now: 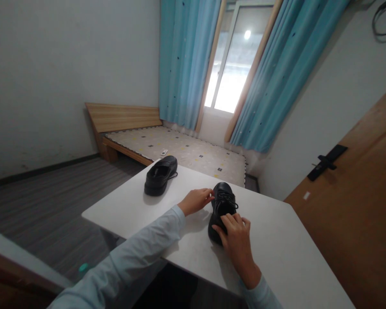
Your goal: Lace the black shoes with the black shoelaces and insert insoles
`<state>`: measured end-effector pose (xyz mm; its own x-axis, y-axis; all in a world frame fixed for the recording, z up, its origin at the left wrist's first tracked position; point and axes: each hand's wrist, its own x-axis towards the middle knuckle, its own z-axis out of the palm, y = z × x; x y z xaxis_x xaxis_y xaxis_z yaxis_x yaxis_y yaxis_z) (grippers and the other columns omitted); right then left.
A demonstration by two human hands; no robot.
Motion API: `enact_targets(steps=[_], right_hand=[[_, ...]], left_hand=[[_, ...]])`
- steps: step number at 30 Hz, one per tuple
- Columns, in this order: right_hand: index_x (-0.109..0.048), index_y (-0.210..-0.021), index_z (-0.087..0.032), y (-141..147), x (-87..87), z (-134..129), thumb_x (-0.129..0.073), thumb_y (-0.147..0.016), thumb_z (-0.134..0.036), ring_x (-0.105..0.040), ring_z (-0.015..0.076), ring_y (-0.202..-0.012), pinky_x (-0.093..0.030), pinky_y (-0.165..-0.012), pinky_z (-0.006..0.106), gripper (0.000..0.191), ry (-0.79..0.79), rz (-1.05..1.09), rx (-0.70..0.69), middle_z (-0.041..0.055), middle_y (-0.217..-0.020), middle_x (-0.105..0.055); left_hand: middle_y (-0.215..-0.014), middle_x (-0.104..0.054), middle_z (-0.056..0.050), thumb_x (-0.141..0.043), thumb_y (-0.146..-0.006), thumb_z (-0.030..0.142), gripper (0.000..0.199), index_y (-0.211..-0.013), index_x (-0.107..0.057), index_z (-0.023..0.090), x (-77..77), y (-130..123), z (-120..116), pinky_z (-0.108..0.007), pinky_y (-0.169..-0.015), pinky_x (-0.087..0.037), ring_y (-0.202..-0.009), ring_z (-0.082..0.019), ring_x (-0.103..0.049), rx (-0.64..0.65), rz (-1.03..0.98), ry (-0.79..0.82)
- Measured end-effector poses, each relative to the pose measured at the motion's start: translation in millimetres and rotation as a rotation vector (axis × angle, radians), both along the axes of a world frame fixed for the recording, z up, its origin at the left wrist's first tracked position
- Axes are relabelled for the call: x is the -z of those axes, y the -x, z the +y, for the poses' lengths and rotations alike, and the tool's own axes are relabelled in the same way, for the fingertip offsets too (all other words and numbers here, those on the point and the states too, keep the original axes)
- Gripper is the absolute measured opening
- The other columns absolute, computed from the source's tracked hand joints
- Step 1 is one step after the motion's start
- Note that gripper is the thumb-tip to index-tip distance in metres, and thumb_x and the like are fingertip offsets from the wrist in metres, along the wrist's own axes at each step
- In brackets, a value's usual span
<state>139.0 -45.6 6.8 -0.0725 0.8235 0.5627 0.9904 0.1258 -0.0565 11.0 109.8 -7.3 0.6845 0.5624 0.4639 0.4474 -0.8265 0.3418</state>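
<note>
A black lace-up shoe (223, 193) stands on the white table (276, 240) in front of me, toe pointing away, its laces on top. My right hand (236, 236) grips the shoe's collar at the near end, thumb on the outer left side and fingers curled over the opening. At the shoe's left side near the toe is my left hand (197, 201), its fingers drawn together with the tips at the shoe's edge; whether they hold anything is too small to tell. Another black shoe (159, 176) sits at the table's far left, a lace loop hanging at its right side.
Beyond the table is a bed (193, 148) with a patterned mattress and wooden headboard (125, 118). A small white remote (164, 152) lies on it. Blue curtains (189, 64) flank the window. A wooden door (357, 206) stands at the right. A green object (83, 268) is at lower left.
</note>
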Motion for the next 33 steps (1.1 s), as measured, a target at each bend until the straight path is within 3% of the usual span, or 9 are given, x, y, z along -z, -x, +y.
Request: enact_targets(steps=[5,10,13,16,20,23,28,33], right_hand=[[-0.06,-0.079,-0.02,3.3,-1.8,-1.6,-0.063,-0.082,-0.026,-0.051,0.0232,-0.08,-0.031,-0.077,0.039,0.007,0.041,-0.012,-0.025,0.0028,-0.078,-0.064],[-0.061,-0.082,-0.02,2.8,-4.4,1.3,-0.068,-0.077,-0.026,-0.052,0.0255,-0.084,-0.036,-0.076,0.041,0.01,0.099,-0.02,-0.063,0.0053,-0.085,-0.064],[-0.062,-0.083,-0.019,-5.6,-17.1,5.0,-0.069,-0.076,-0.029,-0.052,0.027,-0.09,-0.04,-0.075,0.04,0.014,0.143,0.048,-0.143,0.0086,-0.094,-0.061],[-0.062,-0.083,-0.021,-21.4,-37.2,11.4,-0.058,-0.084,-0.032,-0.054,0.0223,-0.091,-0.044,-0.079,0.037,0.012,0.161,0.24,-0.304,0.0073,-0.096,-0.059],[-0.06,-0.081,-0.021,-47.2,-54.4,26.6,-0.05,-0.088,-0.038,-0.055,0.0198,-0.087,-0.047,-0.072,0.033,0.022,0.1,0.408,-0.303,0.0056,-0.089,-0.058],[-0.058,-0.076,-0.02,-61.7,-49.1,40.0,-0.054,-0.085,-0.041,-0.055,0.0184,-0.081,-0.047,-0.065,0.03,0.023,0.081,0.43,-0.258,0.0043,-0.084,-0.057],[-0.056,-0.073,-0.019,-68.3,-21.9,53.8,-0.056,-0.083,-0.041,-0.055,0.0158,-0.072,-0.046,-0.054,0.026,0.024,0.173,0.464,-0.299,0.0031,-0.079,-0.055],[-0.056,-0.075,-0.018,-64.6,-10.1,56.4,-0.052,-0.085,-0.036,-0.053,0.0153,-0.071,-0.046,-0.054,0.025,0.021,0.112,0.53,-0.28,0.0032,-0.079,-0.054]], left_hand=[[-0.101,-0.062,-0.006,-0.046,-0.091,0.035,0.028,-0.113,-0.051,0.019,-5.3,0.8,-3.2,-0.029,-0.08,-0.05,-0.091,-0.016,-0.06,0.005,-0.223,0.016],[-0.118,-0.058,-0.008,-0.051,-0.088,0.038,0.036,-0.12,-0.051,0.02,-11.5,2.8,-7.1,-0.035,-0.099,-0.042,-0.113,-0.019,-0.051,0.16,-0.287,-0.018],[-0.125,-0.056,-0.009,-0.053,-0.086,0.037,0.044,-0.127,-0.048,0.021,-9.6,2.2,-9.2,-0.036,-0.102,-0.04,-0.117,-0.02,-0.05,0.227,-0.265,0.004],[-0.126,-0.056,-0.009,-0.053,-0.086,0.037,0.045,-0.128,-0.047,0.021,-6.0,0.8,-10.1,-0.037,-0.101,-0.04,-0.118,-0.021,-0.051,0.25,-0.244,0.019],[-0.123,-0.059,-0.009,-0.052,-0.086,0.039,0.045,-0.127,-0.049,0.019,-5.1,0.4,-10.1,-0.037,-0.099,-0.041,-0.114,-0.021,-0.054,0.252,-0.211,0.048],[-0.124,-0.059,-0.009,-0.052,-0.086,0.039,0.045,-0.127,-0.049,0.019,-6.2,1.0,-10.2,-0.036,-0.1,-0.041,-0.114,-0.021,-0.054,0.253,-0.189,0.079],[-0.135,-0.05,-0.01,-0.054,-0.085,0.038,0.055,-0.135,-0.039,0.019,-4.2,1.1,-10.5,-0.037,-0.105,-0.037,-0.123,-0.021,-0.047,0.248,-0.215,0.156],[-0.136,-0.048,-0.011,-0.054,-0.085,0.037,0.055,-0.134,-0.04,0.019,-2.6,-0.7,-11.3,-0.038,-0.107,-0.035,-0.126,-0.021,-0.045,0.263,-0.219,0.228]])
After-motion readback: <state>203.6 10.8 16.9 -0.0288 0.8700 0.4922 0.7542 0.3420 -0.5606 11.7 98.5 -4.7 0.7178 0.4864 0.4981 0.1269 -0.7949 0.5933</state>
